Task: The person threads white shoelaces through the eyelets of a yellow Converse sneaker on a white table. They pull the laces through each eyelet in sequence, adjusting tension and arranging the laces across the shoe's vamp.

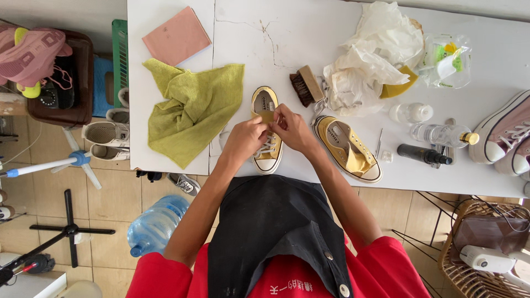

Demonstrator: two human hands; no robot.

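Note:
A yellow low-top sneaker (pixel 264 105) with white laces stands on the white table (pixel 309 33), toe toward me. My left hand (pixel 245 138) and my right hand (pixel 290 128) meet over its tongue, both pinching the white laces. A second yellow sneaker (pixel 346 148), unlaced with a yellow cloth stuffed in it, lies just right of my right hand. A wooden shoe brush (pixel 306 85) rests beyond my right hand. A yellow-green towel (pixel 193 107) lies crumpled left of the shoe.
A pink notebook (pixel 176 36) sits at the far left. Crumpled white paper (pixel 372 55), a plastic bag (pixel 448 60), small bottles (pixel 439 134) and mauve high-top sneakers (pixel 505 132) fill the right side. On the floor are a water jug (pixel 154 223), shoes and a wicker basket (pixel 469 259).

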